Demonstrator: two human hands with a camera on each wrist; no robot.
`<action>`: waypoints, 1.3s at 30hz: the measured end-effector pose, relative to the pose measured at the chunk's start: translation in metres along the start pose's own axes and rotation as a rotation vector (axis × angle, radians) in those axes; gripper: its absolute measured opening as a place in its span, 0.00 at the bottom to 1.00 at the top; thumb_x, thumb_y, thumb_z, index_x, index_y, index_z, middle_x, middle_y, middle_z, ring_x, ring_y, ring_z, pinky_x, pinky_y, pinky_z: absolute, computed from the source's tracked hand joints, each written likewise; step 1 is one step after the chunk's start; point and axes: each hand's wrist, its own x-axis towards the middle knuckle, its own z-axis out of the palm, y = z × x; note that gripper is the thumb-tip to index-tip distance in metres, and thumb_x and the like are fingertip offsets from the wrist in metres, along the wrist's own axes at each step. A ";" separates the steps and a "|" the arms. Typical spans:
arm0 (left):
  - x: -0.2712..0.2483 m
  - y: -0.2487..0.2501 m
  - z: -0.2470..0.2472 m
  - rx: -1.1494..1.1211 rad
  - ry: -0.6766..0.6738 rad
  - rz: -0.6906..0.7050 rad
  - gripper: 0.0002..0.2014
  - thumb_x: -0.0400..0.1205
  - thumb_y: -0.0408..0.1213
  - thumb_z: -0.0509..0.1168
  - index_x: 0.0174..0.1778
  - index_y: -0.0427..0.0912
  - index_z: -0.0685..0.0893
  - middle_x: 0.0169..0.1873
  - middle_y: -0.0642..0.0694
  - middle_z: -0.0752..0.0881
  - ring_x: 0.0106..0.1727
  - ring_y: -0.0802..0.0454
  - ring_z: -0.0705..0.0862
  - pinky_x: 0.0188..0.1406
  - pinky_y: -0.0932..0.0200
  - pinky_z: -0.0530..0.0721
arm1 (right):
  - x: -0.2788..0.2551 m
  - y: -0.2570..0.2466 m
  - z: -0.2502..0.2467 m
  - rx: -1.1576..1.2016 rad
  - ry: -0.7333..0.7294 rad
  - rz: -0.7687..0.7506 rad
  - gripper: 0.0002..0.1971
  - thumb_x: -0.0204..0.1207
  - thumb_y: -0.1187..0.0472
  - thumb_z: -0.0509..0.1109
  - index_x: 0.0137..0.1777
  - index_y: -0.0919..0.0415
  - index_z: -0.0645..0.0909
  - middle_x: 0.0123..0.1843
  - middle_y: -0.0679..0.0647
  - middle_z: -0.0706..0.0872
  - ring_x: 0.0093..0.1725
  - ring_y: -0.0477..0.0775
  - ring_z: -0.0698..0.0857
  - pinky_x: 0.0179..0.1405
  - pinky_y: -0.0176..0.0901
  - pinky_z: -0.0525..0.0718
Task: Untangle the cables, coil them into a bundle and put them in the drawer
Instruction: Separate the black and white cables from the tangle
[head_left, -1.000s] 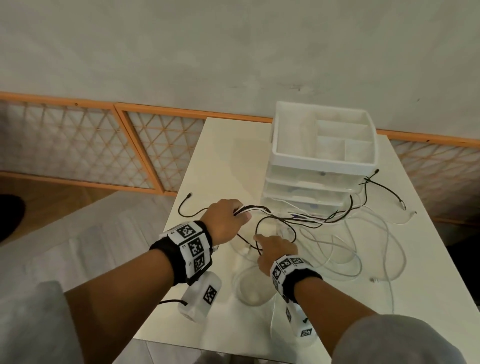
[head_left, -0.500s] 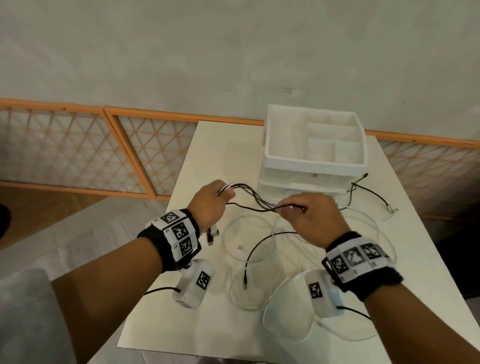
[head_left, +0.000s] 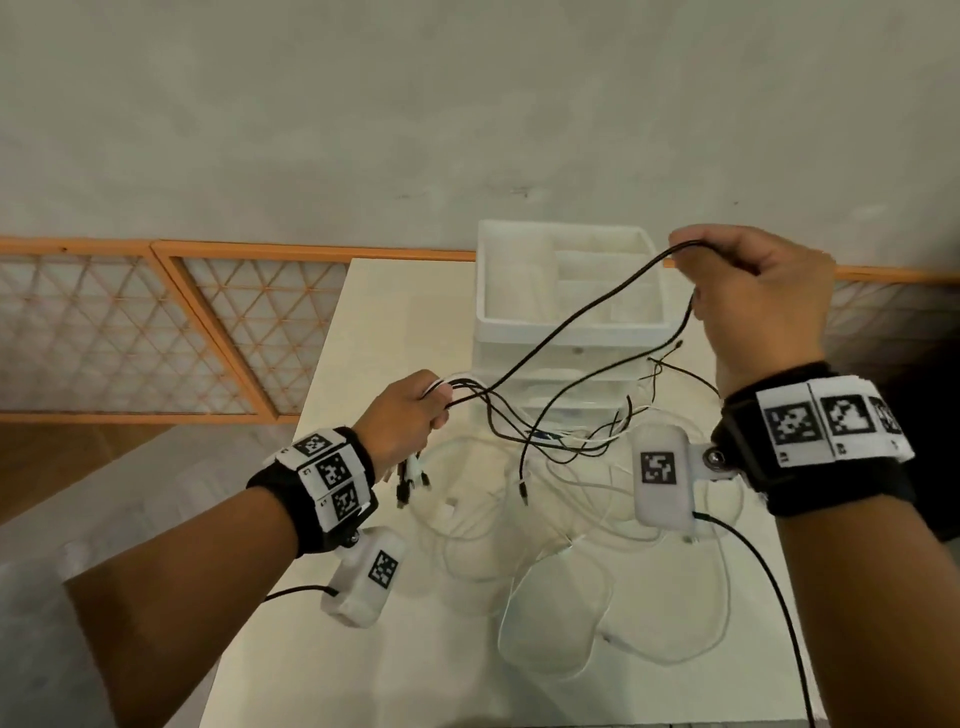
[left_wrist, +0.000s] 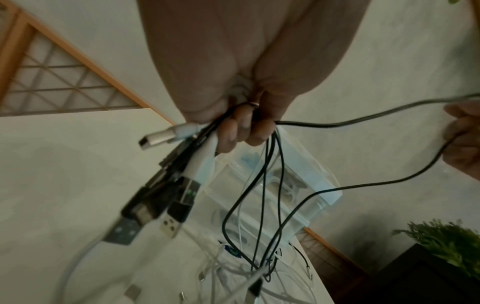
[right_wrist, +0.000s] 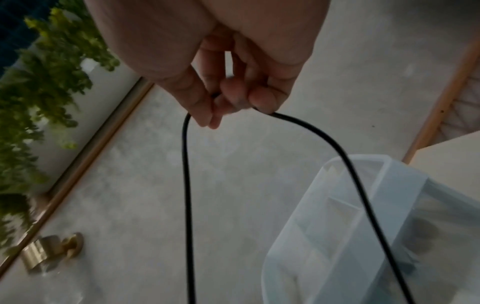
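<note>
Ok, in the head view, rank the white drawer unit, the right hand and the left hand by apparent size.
1. white drawer unit
2. right hand, enlarged by nearness to the camera
3. left hand

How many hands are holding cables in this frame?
2. The left hand grips a bunch of cables low over the table; the right hand pinches one black cable high beside the drawer unit.
</note>
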 end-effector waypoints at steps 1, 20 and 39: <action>0.000 -0.001 -0.001 -0.015 0.006 -0.018 0.11 0.89 0.37 0.56 0.40 0.41 0.74 0.27 0.48 0.74 0.27 0.52 0.62 0.26 0.58 0.62 | 0.003 0.003 -0.003 -0.001 0.019 0.020 0.05 0.73 0.62 0.76 0.43 0.52 0.92 0.34 0.47 0.90 0.27 0.41 0.80 0.33 0.35 0.81; -0.007 -0.026 -0.015 0.215 0.005 -0.224 0.03 0.81 0.27 0.66 0.42 0.33 0.81 0.27 0.44 0.73 0.26 0.50 0.67 0.26 0.58 0.66 | -0.004 0.043 -0.028 -0.113 -0.217 -0.111 0.07 0.84 0.61 0.68 0.49 0.51 0.87 0.40 0.51 0.89 0.39 0.51 0.90 0.46 0.45 0.90; -0.015 0.078 0.031 -0.319 -0.165 -0.066 0.22 0.87 0.54 0.57 0.48 0.38 0.84 0.36 0.42 0.88 0.24 0.54 0.66 0.26 0.60 0.65 | -0.049 0.007 0.010 -0.167 -0.716 -0.146 0.16 0.82 0.73 0.64 0.51 0.54 0.89 0.43 0.45 0.92 0.21 0.42 0.75 0.22 0.33 0.72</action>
